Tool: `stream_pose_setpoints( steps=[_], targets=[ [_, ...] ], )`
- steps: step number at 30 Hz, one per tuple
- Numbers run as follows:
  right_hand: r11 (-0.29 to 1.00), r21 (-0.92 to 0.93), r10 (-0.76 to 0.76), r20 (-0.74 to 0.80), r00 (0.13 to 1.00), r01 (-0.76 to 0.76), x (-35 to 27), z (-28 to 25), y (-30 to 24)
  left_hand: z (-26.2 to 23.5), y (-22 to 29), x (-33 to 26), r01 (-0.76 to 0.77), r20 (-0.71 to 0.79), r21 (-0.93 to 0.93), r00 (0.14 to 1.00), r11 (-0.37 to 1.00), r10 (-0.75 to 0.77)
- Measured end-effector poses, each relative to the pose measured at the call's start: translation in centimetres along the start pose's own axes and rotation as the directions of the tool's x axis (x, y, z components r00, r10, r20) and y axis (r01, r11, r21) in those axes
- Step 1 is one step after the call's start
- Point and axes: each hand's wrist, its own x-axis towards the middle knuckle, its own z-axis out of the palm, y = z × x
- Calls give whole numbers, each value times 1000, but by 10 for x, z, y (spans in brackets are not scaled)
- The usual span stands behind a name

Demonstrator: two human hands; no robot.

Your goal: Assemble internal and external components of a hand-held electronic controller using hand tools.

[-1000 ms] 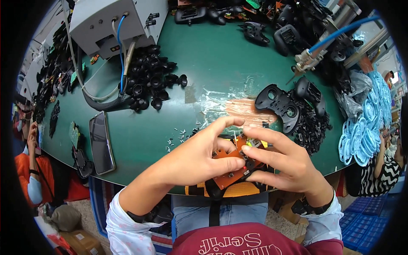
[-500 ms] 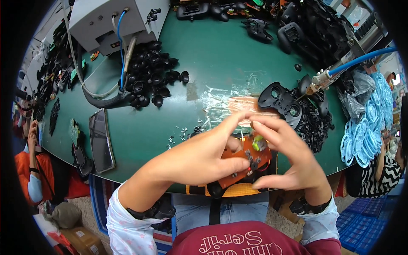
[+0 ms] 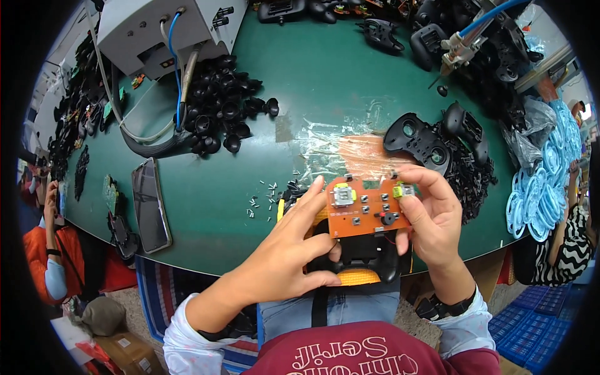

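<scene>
My right hand (image 3: 434, 212) pinches an orange circuit board (image 3: 362, 222) by its right end, thumb on top. Two clear-and-lime-green joystick parts and several small black buttons sit on its face. Beneath the board lies a black game controller shell (image 3: 369, 262), partly covered by it, on a yellow pad (image 3: 357, 277) at the table's near edge. Over the shell's left side rests my left hand (image 3: 278, 256), fingers apart and index finger stretched beside the board's left edge; whether it touches the board I cannot tell.
Loose screws (image 3: 259, 203) lie left of the board. A black controller front (image 3: 419, 140) and a heap of black parts (image 3: 465, 181) lie at right, under a hanging driver (image 3: 456, 50). A phone (image 3: 150, 206), black cups (image 3: 222, 106) and a grey machine (image 3: 165, 37) stand left.
The board has gone from tilted between both hands to raised and facing up in my right hand. My left hand has moved left off it. The hanging driver has swung up and away.
</scene>
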Motion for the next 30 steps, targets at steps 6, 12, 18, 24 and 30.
stream_pose_setpoints(
  steps=[6, 12, 18, 24, 30],
  targets=[
    [927, -325, -184, 34, 982, 185, -26, -5, 12, 27, -4, -21, 51, -383, 268, 922, 962, 58],
    [661, -637, -313, 248, 917, 397, -25, -4, 15, 35, 4, -30, 120, -511, 206, 859, 971, 3],
    [411, -777, -321, 366, 873, 477, -22, -3, 8, 34, -1, -36, -20, -305, 371, 942, 929, 142],
    [275, -861, -305, 345, 888, 428, -21, -13, 15, 29, 7, -29, 0, -282, 381, 952, 925, 116],
    [431, -768, -273, 389, 880, 473, -18, -20, 22, 28, 9, -28, 26, -265, 401, 960, 916, 89]
  ],
)
